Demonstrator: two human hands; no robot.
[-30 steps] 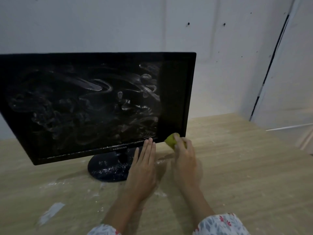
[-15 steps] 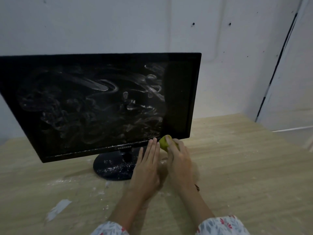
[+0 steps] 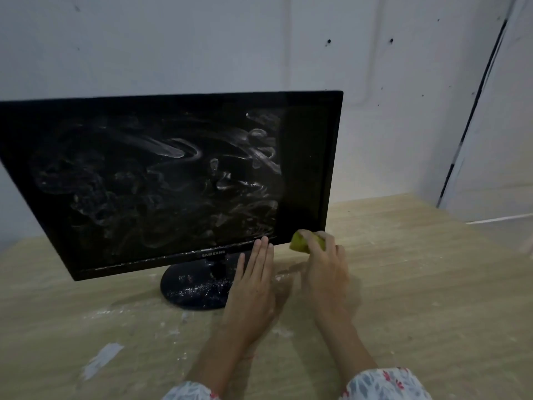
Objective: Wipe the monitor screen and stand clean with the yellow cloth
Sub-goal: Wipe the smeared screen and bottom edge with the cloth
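Observation:
A black monitor (image 3: pixel 161 180) stands on a wooden table, its screen smeared with white dusty streaks except for a dark strip along the right side. Its round black stand (image 3: pixel 190 287) is speckled with white powder. My right hand (image 3: pixel 323 269) is closed around a bunched yellow cloth (image 3: pixel 301 242) at the monitor's lower right corner. My left hand (image 3: pixel 253 287) lies flat with fingers together, over the right edge of the stand, fingertips at the bottom bezel.
The wooden table (image 3: pixel 418 284) carries white powder and a pale scrap (image 3: pixel 101 360) at the front left. A grey wall rises close behind the monitor, and a door panel (image 3: pixel 501 140) stands at the right.
My right hand with the cloth has shifted right along the bottom bezel, from beside my left fingertips back to the lower right corner. My left hand stays by the stand.

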